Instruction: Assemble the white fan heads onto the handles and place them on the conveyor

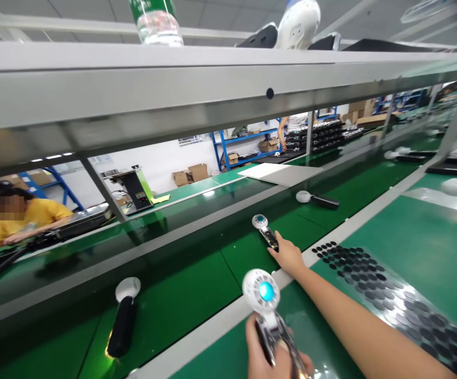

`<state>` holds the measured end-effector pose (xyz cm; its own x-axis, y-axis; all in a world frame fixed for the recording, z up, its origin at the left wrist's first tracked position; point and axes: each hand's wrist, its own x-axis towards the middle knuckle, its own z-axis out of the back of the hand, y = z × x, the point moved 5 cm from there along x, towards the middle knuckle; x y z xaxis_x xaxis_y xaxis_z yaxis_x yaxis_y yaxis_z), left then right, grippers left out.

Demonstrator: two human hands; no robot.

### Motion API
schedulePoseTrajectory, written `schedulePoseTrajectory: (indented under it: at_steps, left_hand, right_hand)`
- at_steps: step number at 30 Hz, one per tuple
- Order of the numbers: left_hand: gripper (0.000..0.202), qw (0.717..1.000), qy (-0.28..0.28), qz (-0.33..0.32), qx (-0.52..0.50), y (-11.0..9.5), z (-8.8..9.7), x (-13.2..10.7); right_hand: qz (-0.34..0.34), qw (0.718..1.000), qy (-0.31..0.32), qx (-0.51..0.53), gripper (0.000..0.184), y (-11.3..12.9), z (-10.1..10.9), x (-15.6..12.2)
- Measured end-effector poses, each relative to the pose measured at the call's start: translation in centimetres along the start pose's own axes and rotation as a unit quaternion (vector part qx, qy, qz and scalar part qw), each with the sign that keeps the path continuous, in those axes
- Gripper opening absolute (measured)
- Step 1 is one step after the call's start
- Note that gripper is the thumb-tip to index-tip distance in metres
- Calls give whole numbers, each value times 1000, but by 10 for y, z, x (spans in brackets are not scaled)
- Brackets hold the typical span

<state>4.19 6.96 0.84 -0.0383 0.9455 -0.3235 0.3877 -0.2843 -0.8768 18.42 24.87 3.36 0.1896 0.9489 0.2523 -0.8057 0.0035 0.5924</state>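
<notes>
My left hand (pixel 270 350) is wrapped round the handle of a handheld device with a white, round, slotted head (pixel 255 287); a blue-green light glows in the head's middle, and the handle's inner parts are exposed. Farther forward, over the green belt, my right hand (pixel 288 255) grips the lower end of a second such device (pixel 268 235) between thumb and fingers. Its head is white with a teal centre, and its handle also looks open. Two more devices with closed black handles lie on the belt, one at the left (pixel 123 318) and one farther right (pixel 323 201).
A clear sheet of black round stickers (pixel 370 279) lies on the green worktop (pixel 441 231) at right. Overhead runs a white shelf (pixel 153 79) carrying a bottle (pixel 155 21). A white board (pixel 279 172) lies beyond the belt (pixel 184 279). A person in yellow (pixel 39 216) works at far left.
</notes>
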Motion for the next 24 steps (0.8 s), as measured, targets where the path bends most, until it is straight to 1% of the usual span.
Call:
schedulePoseTrajectory:
  at_steps: [1,2,3,4,5,6,7,8,9,10,12,14,16,18,20,21,22,24]
  left_hand:
    - [55,999,-14,-8,51,-21,7,14]
    - [48,993,-34,-46,106,-47,16,30]
    - [46,988,-43,-69,130,-71,24,47]
    - [48,984,-44,-83,154,-92,32,64]
    - [54,977,-59,-93,183,-110,41,79]
    - [55,967,-77,-112,215,-125,48,92]
    - [55,954,-101,-130,253,-135,54,101]
    - [56,936,-121,-155,291,-140,56,106]
    - [54,917,-133,-183,328,-141,55,106]
    - [51,897,-136,-209,364,-137,50,102]
    - [43,862,-117,-250,425,-119,37,89]
    - [40,840,-88,-254,471,-97,28,77]
    - [39,833,-56,-234,498,-80,30,75]
    - [37,838,-18,-210,503,-72,40,81]
    - [30,853,14,-197,483,-73,50,87]
    - [26,865,23,-192,463,-75,52,88]
    - [24,880,26,-189,436,-77,52,87]
    - [26,919,26,-170,356,-77,42,77]
  right_hand:
    - [-1,1000,1,0,36,0,2,0]
    - [-1,1000,1,3,35,0,6,-3]
    - [3,1000,0,7,35,0,11,-9]
    - [11,1000,0,13,37,2,17,-18]
    - [20,1000,0,19,40,4,24,-31]
    - [30,999,0,26,43,8,32,-46]
    - [42,999,1,32,47,12,41,-62]
    - [52,998,3,37,49,17,50,-80]
    - [61,997,4,43,50,21,59,-98]
    - [67,996,7,52,50,25,67,-115]
    - [64,994,11,83,50,28,77,-145]
    - [42,991,16,126,51,23,79,-167]
    - [11,985,24,170,52,11,74,-180]
    - [-26,978,33,204,55,-4,66,-187]
    - [-63,972,42,224,58,-16,57,-187]
    - [-75,970,49,228,60,-20,54,-186]
    - [-82,969,54,228,60,-22,51,-185]
    - [-70,974,47,211,58,-20,49,-183]
